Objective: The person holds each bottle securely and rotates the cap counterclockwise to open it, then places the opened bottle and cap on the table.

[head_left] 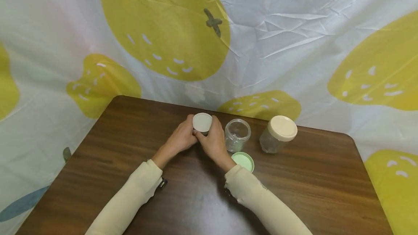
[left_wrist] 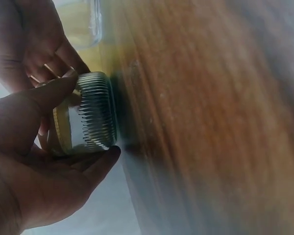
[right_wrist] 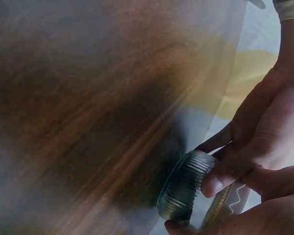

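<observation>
A small clear jar (left_wrist: 95,112) with a ribbed lower part is between my two hands; its pale grey-white lid (head_left: 202,122) faces up in the head view. My left hand (head_left: 181,135) grips the jar from the left, thumb and fingers curled round its side. From the other side my right hand (head_left: 213,141) holds it too, its thumb on the near side. In the right wrist view the ribbed glass (right_wrist: 186,183) shows between the fingers of both hands. The jar's base is at or just above the table; contact is unclear.
Right of my hands stands an open clear jar (head_left: 237,135). A light green lid (head_left: 243,161) lies in front of it, near my right wrist. Farther right is a jar with a cream lid (head_left: 283,128). The brown table (head_left: 303,191) meets a fruit-patterned curtain (head_left: 277,46).
</observation>
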The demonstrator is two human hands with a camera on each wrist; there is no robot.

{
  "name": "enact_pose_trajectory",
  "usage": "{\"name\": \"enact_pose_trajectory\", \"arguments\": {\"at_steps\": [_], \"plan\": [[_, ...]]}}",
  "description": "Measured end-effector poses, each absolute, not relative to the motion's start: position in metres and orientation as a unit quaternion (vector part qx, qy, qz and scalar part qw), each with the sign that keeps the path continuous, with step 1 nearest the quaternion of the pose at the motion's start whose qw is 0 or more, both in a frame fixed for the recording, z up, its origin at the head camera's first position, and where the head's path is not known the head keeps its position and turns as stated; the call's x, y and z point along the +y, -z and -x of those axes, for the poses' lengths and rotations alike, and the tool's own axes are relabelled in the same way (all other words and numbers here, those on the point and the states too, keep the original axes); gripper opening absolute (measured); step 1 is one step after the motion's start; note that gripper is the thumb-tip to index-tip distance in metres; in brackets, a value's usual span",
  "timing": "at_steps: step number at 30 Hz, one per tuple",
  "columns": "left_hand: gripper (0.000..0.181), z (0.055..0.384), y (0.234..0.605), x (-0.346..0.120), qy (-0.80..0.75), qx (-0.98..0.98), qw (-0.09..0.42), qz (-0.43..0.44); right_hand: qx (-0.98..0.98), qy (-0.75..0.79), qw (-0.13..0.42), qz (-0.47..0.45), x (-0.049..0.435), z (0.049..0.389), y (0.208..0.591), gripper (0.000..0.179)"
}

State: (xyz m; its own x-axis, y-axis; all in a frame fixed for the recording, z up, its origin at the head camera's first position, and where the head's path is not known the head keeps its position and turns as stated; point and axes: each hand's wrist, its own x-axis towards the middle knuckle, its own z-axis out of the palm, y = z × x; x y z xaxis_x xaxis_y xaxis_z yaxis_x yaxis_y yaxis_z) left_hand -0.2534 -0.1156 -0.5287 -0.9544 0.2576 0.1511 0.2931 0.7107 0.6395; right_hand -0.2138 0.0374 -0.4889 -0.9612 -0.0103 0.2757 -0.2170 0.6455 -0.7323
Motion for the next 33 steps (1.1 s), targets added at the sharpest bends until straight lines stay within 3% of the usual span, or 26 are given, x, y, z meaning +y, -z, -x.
{"name": "enact_pose_trajectory", "arguments": {"at_steps": [9, 33], "plan": [[0.067, 0.221, 0.479, -0.122, 0.374, -0.914, 0.049, 0.15, -0.901, -0.4, 0.134, -0.097, 0.037, 0.206, 0.477, 0.069], [0.081, 0.176, 0.445, -0.089, 0.461, -0.851, 0.107, 0.23, -0.874, -0.445, 0.168, -0.095, 0.094, 0.142, 0.44, 0.076]]}}
